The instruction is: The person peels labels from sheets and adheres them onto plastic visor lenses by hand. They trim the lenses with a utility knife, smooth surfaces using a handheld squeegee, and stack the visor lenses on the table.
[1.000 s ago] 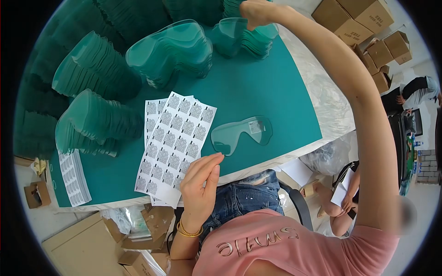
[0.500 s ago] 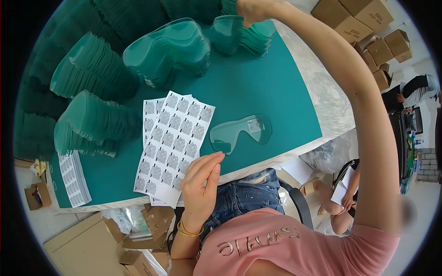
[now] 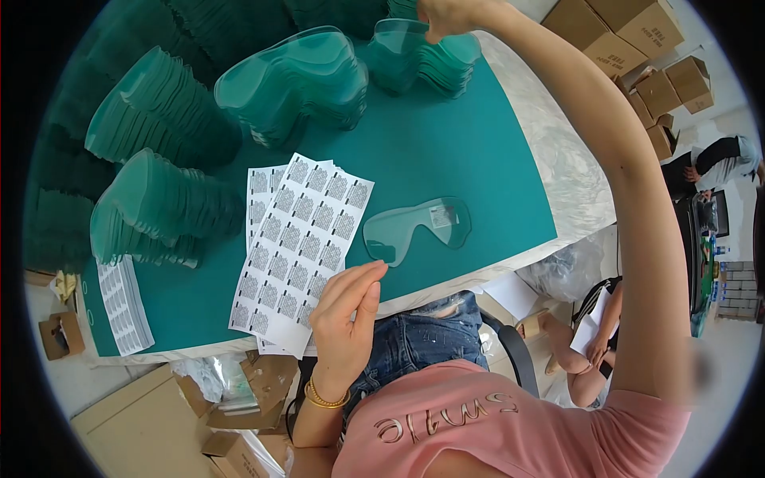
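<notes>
One clear visor-shaped lens (image 3: 398,229) lies flat on the green tabletop, with a small printed label on its right lobe. Beside its lower left edge is my left hand (image 3: 347,317), fingers pressed together, thumb near them and nothing visible inside. Up at the top edge, my right hand (image 3: 446,17) is curled over a stack of greenish lenses (image 3: 448,68); the frame cuts it off and what its fingers grip is hidden. Printed label sheets (image 3: 299,239) overlap left of the single lens.
Tall lens stacks (image 3: 295,84) line the table's back and left, including a left stack (image 3: 163,195). More label sheets (image 3: 123,307) lie at the left corner. Cartons (image 3: 610,36) stand upper right. A seated person's hand (image 3: 598,350) rests near white paper at right.
The view has shifted slightly. Both hands keep nearly the same places and poses, and the single lens and the label sheets have not visibly moved on the table.
</notes>
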Tool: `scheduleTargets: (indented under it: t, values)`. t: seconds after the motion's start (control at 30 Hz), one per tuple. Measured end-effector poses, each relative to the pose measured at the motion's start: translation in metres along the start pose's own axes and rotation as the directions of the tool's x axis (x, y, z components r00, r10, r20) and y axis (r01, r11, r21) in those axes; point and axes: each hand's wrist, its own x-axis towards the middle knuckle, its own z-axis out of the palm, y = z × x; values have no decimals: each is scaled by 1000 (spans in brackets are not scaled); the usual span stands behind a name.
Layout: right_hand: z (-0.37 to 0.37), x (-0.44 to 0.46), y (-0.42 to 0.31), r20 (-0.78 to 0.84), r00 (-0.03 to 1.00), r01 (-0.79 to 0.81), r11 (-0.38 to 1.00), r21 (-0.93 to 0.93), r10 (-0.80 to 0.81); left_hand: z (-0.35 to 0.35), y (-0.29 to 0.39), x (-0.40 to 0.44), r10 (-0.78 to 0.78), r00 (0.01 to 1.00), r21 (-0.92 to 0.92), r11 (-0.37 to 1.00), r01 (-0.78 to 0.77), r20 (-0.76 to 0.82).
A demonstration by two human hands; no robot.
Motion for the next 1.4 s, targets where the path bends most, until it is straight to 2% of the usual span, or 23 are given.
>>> scheduleTargets:
  t: [0.07, 0.2, 0.27, 0.3, 0.37, 0.5, 0.6, 0.67, 0.7, 0.83, 0.9, 0.93, 1.0, 1.03, 1.1, 1.17, 1.2, 1.27, 1.3, 1.37, 1.4]
  values:
    - [3, 1, 0, 25, 1000, -18, 999, -49, 19, 1, 1, 1, 6, 1000, 1, 1000, -6, 3]
    - [6, -3, -1, 28, 999, 18, 999, -36, -17, 1, 2, 1, 3, 1000, 2, 1000, -3, 6]
    - [10, -15, -1, -187, 962, 182, 977, -114, -201, 1, 2, 1, -2, 1000, -6, 1000, 3, 9]
    - [8, -13, -1, -186, 962, 179, 977, -115, -198, 1, 2, 0, -3, 1000, -8, 1000, 3, 3]
    - [0, -6, -3, 62, 998, 9, 999, -45, -6, 0, 3, 1, -1, 1000, -10, 1000, 1, 1]
    - [-14, -39, -18, 76, 997, 28, 997, -67, -23, 1, 5, 2, 10, 1000, 1, 1000, -10, 13]
    - [-21, -76, -38, 100, 990, -85, 984, -154, 101, 5, 5, 4, 21, 999, -13, 1000, -21, 29]
    - [-9, -101, -33, 65, 996, -64, 998, -17, 65, 9, 5, 4, 25, 999, -30, 999, -24, 43]
    - [-2, -117, -32, -35, 999, 11, 999, 49, -9, 11, 6, 4, 18, 999, -40, 999, -16, 49]
    - [21, -155, -26, -45, 999, -16, 985, 173, 24, 24, 12, 6, 3, 997, -63, 998, 2, 80]
    - [19, -172, -29, 7, 992, -121, 942, 311, 125, 32, 14, 7, -11, 995, -82, 996, 18, 96]
    - [22, -179, -27, 8, 992, -125, 942, 311, 129, 36, 13, 7, -13, 995, -129, 991, 26, 97]
    - [27, -194, -22, -45, 986, -101, 797, 596, 158, 44, 16, 8, -18, 996, -176, 984, 34, 92]
    - [29, -199, -19, -46, 987, -98, 796, 597, 157, 48, 19, 9, -43, 994, -228, 971, 66, 103]
    - [30, -209, -19, 32, 979, -142, 556, 819, 202, 56, 25, 10, -70, 991, -279, 955, 100, 117]
    - [27, -223, -25, -19, 963, -113, 466, 878, 269, 64, 32, 14, -148, 978, -446, 873, 199, 146]
    - [33, -231, -32, -42, 980, 31, 58, 998, 195, 67, 34, 17, -146, 979, -448, 873, 194, 139]
    - [49, -239, -46, -175, 957, 248, -342, 906, 231, 71, 36, 23, -113, 974, -508, 838, 200, 197]
    - [55, -237, -46, -270, 954, 301, -462, 834, 134, 74, 38, 24, -101, 974, -509, 839, 192, 202]
    - [59, -244, -61, -367, 928, 310, -664, 680, 58, 80, 41, 28, -68, 972, -526, 831, 179, 223]
    - [46, -254, -78, -266, 948, 315, -606, 731, 173, 82, 43, 29, -53, 970, -526, 832, 175, 239]
